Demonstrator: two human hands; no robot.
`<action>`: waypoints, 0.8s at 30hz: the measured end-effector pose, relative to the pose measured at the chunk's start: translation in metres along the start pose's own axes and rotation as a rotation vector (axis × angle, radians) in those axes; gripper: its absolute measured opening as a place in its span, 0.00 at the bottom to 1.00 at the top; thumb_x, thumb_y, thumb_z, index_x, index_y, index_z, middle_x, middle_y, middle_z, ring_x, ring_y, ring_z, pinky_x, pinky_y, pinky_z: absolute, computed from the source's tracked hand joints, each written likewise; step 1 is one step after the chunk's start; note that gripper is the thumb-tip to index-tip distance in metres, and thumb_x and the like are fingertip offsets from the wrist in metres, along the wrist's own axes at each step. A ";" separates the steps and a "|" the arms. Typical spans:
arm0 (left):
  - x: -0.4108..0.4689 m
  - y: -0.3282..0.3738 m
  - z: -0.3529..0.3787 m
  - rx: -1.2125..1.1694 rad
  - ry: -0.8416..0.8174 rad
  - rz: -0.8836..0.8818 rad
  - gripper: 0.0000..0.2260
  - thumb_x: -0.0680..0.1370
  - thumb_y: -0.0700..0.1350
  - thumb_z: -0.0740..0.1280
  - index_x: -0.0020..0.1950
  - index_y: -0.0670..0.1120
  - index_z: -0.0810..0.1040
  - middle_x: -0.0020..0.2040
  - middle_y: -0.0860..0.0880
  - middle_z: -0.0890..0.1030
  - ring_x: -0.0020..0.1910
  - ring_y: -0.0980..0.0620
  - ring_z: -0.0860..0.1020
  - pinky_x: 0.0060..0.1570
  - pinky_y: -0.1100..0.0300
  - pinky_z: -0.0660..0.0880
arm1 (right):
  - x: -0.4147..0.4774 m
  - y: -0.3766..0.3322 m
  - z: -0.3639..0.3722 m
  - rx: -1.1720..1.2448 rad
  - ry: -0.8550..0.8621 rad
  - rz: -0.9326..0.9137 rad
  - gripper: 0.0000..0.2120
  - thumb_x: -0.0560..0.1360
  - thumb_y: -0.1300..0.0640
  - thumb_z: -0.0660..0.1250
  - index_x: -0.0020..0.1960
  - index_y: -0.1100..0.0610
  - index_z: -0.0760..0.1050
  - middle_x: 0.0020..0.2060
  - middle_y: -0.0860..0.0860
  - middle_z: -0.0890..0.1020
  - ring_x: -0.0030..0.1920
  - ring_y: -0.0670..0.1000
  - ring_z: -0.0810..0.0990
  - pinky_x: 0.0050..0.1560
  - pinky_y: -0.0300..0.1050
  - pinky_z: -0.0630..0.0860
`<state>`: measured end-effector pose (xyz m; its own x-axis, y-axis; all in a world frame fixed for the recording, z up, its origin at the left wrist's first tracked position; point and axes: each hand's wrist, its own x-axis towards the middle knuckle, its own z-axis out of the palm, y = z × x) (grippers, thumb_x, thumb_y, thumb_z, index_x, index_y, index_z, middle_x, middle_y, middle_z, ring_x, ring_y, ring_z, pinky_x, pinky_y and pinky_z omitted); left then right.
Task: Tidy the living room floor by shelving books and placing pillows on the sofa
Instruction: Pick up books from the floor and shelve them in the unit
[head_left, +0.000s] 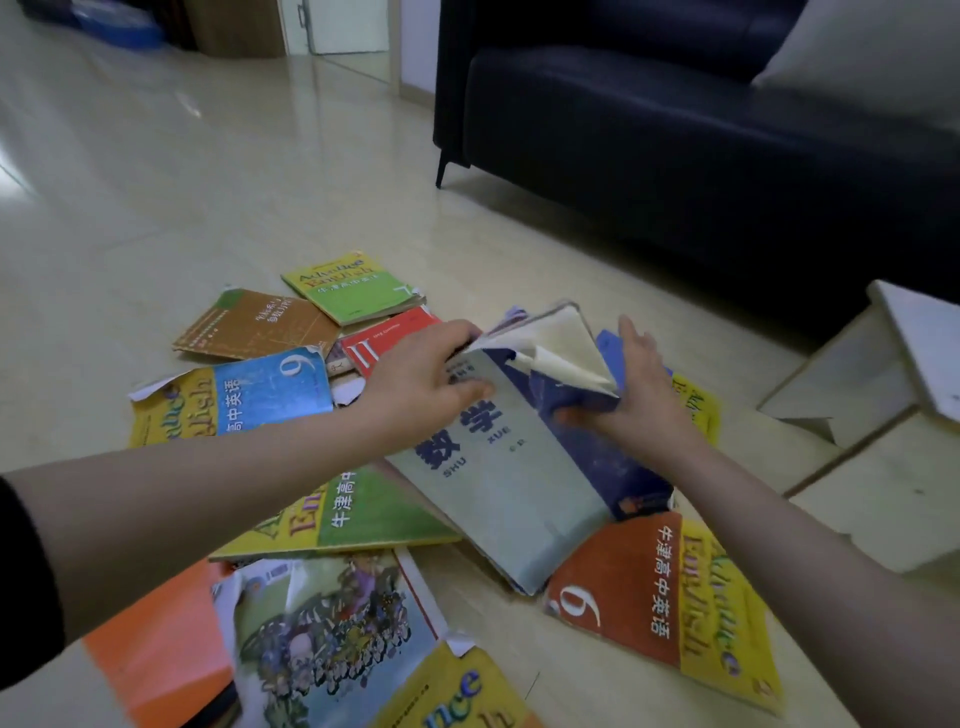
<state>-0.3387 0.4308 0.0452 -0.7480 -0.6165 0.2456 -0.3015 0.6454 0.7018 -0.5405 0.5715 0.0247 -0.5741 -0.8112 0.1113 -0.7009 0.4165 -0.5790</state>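
Note:
Several books lie scattered on the tiled floor. My left hand (421, 379) grips the top edge of a pale grey-green maths book (509, 483), thumb on its cover. My right hand (634, 395) holds the far side of a dark blue book (597, 447) stacked with it, whose worn pages (556, 343) curl up between my hands. Around them lie a green English book (353, 286), a brown book (254, 325), a red book (384, 338), a blue-and-yellow book (234, 400) and an orange-and-yellow book (665, 597). A white pillow (878, 52) rests on the dark sofa (675, 130).
A low white wooden shelf unit (883, 389) stands at the right, close to the sofa. The sofa's thin metal leg (441, 169) is at the back. Bare tiled floor (156, 182) stretches to the left and rear, with a doorway (343, 31) beyond.

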 end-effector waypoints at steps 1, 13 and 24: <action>0.003 0.014 0.000 0.033 -0.029 0.062 0.11 0.72 0.49 0.73 0.52 0.52 0.76 0.45 0.56 0.78 0.47 0.51 0.77 0.43 0.56 0.73 | -0.003 0.002 -0.014 0.069 -0.028 0.014 0.52 0.60 0.43 0.80 0.77 0.48 0.55 0.73 0.47 0.66 0.73 0.49 0.64 0.68 0.52 0.66; 0.031 0.162 0.071 0.079 -0.159 0.344 0.11 0.71 0.55 0.71 0.51 0.58 0.76 0.46 0.58 0.78 0.46 0.59 0.75 0.45 0.59 0.73 | -0.153 0.049 -0.092 0.660 0.287 0.499 0.11 0.71 0.58 0.73 0.53 0.57 0.78 0.43 0.53 0.85 0.40 0.53 0.86 0.39 0.47 0.82; -0.028 0.207 0.201 -0.374 -0.464 0.011 0.38 0.66 0.59 0.76 0.69 0.45 0.67 0.68 0.47 0.72 0.63 0.52 0.73 0.55 0.61 0.74 | -0.319 0.092 -0.143 0.718 0.648 0.761 0.14 0.72 0.52 0.71 0.56 0.54 0.76 0.44 0.52 0.86 0.42 0.54 0.86 0.42 0.53 0.82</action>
<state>-0.4988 0.6727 0.0496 -0.9557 -0.2943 -0.0045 -0.1263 0.3961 0.9095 -0.4821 0.9276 0.0514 -0.9822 -0.0211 -0.1868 0.1784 0.2078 -0.9618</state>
